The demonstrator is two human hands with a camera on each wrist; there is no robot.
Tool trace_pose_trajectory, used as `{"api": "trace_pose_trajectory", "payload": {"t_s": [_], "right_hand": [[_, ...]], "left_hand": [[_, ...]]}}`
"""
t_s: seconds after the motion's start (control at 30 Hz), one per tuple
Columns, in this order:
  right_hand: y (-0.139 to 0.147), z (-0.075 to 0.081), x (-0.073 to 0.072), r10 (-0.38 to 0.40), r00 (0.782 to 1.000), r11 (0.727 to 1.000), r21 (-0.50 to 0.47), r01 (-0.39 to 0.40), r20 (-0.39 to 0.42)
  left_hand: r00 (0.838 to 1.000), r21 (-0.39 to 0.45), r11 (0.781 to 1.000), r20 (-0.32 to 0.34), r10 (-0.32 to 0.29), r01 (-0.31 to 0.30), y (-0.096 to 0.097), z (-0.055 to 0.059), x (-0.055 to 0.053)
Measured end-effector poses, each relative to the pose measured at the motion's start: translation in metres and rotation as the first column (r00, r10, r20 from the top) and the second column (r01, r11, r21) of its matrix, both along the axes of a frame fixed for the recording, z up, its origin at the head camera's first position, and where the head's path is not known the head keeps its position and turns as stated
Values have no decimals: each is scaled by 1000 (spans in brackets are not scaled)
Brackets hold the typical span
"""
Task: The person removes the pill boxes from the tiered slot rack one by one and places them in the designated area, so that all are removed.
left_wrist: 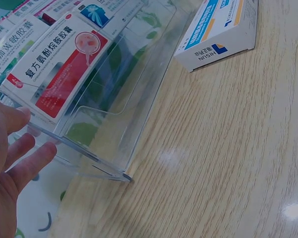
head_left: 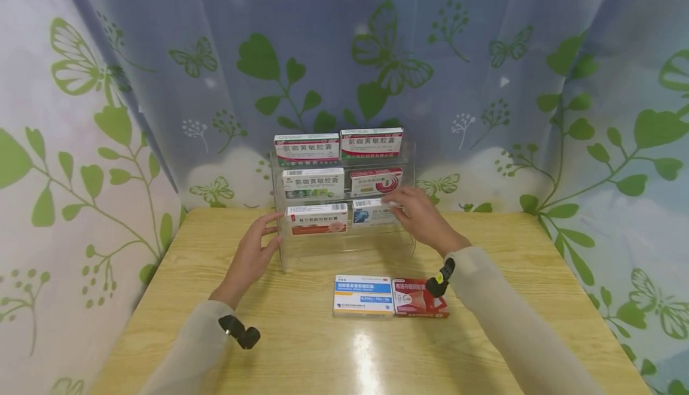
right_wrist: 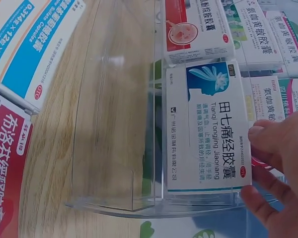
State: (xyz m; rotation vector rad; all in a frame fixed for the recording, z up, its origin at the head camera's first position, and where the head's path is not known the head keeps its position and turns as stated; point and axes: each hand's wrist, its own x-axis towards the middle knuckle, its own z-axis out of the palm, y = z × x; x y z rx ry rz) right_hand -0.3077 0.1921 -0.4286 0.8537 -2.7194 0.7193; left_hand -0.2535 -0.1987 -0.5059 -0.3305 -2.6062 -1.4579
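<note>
A clear tiered rack [head_left: 344, 245] holds medicine boxes in three rows. My left hand [head_left: 251, 257] is at its left end, fingers extended beside the side wall and the corner of a red-and-white box [head_left: 316, 220]. In the left wrist view, fingertips [left_wrist: 21, 116] lie at the clear edge by that box. My right hand [head_left: 425, 218] touches the upper right corner of a white-and-blue box [right_wrist: 203, 134] seated in the front row. In the right wrist view its fingertips [right_wrist: 253, 197] rest along that box's top edge and corner, not wrapped round it.
On the wooden table [head_left: 290, 347] before the rack lie a blue-and-white box [head_left: 363, 295] and a red box [head_left: 411, 299], side by side. Higher tiers carry several boxes, such as a green-and-white one [head_left: 314, 184]. A patterned curtain [head_left: 334, 36] hangs behind.
</note>
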Motion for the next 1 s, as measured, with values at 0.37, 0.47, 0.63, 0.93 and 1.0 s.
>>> {"api": "trace_pose_trajectory", "payload": {"t_s": [0.37,0.47,0.63,0.93,1.0], "right_hand": [[-1,-4,-3,-88,996,995,43,87,24],[-2,-5,-4,-96,995,992,79,97,-15],[-2,-7,-3,-70,990,992,91,82,-125],[8,17,6,-5,989,994,-113,-12,-148],[14,24,10,-24,992,989,-149,5,-127]], "left_hand": [[1000,-9,1000,-4,3,-3,0,-2,0],[1000,-15,1000,-5,7,-7,0,-2,0],[1000,-16,1000,0,7,-7,1,-2,0],[1000,3,1000,-1,4,-4,1,1,1],[1000,1,1000,3,3,-3,1,1,2]]}}
